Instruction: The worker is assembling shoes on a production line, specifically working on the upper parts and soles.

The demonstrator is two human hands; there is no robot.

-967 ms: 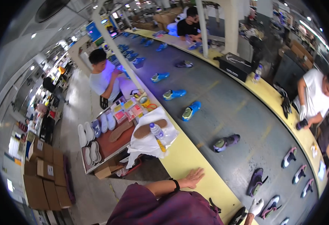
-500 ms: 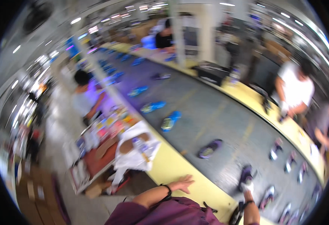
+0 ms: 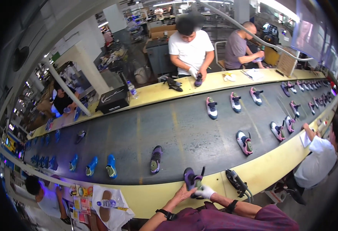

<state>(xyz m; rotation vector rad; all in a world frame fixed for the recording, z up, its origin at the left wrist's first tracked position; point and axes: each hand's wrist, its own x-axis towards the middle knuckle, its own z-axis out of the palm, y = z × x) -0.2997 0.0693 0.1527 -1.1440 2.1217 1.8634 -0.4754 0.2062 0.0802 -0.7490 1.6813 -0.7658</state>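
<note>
A dark purple sneaker (image 3: 189, 176) with a strap standing up is held between my two hands, over the near yellow ledge at the belt's edge. My bare left hand (image 3: 182, 193) grips its left side close to the near end. On the other side, my right hand (image 3: 205, 191), in a white glove, closes on the shoe near the strap. Some fingertips are hidden behind the shoe. Another purple sneaker (image 3: 156, 159) with a green insole lies on the grey belt (image 3: 138, 138), just left of my hands. White and pink sneakers (image 3: 244, 143) stand farther right.
A black corded hand tool (image 3: 236, 182) lies on the near ledge (image 3: 153, 194), right of my hands. Blue shoes (image 3: 111, 166) are on the belt at left. Across it, a co-worker (image 3: 192, 48) handles a dark shoe near a black box (image 3: 113, 100). Another person (image 3: 316, 154) sits at near right.
The view has swung right. My right hand has brought the purple sneaker from the belt toward me, and my left hand, earlier spread over the ledge, now grips it too.
</note>
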